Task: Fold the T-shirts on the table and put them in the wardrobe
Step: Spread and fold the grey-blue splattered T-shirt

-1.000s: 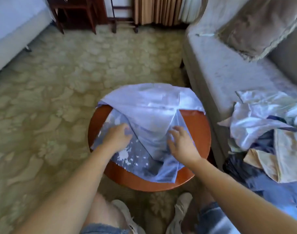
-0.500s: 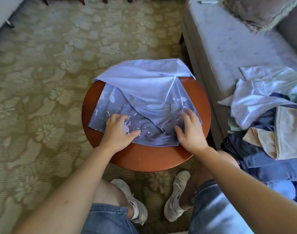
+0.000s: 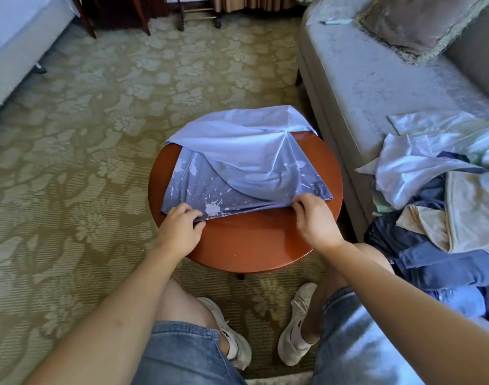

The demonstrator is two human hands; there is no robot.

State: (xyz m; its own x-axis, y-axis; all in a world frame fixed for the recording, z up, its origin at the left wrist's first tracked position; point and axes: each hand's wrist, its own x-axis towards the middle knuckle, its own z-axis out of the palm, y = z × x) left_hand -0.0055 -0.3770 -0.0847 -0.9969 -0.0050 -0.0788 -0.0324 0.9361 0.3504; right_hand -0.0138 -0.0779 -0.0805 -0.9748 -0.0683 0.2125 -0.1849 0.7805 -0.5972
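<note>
Round and reddish-brown, the small wooden table point(image 3: 246, 245) carries a blue T-shirt point(image 3: 237, 151) across its far half, and the cloth's far edge hangs just past the rim. The shirt is partly folded: a plain pale-blue layer lies over a darker blue layer spattered with white paint-like marks, and the near edge runs roughly straight across the tabletop. The left hand point(image 3: 179, 232) pinches the near-left corner of that edge, thumb and curled fingers closed on the cloth. The right hand point(image 3: 314, 218) grips the same edge toward its right end, fingers curled over the fabric and lifting it slightly off the wood. Both forearms reach in from the bottom of the view. Beneath them are bare knees, denim shorts point(image 3: 182, 354) and a pair of white shoes point(image 3: 232, 337) planted on the patterned green carpet point(image 3: 85, 134) just in front of the table. To the right, close beside the table, stands a grey sofa point(image 3: 376, 79); a loose heap of clothes point(image 3: 446, 190) in white, cream and dark blue covers the near part of its seat, and a fringed cushion point(image 3: 412, 23) leans at the far end. At the far left a bed point(image 3: 12, 37) with a pale cover shows, and along the top edge are dark wooden furniture legs point(image 3: 118, 12) and the hems of curtains point(image 3: 254, 1)
</note>
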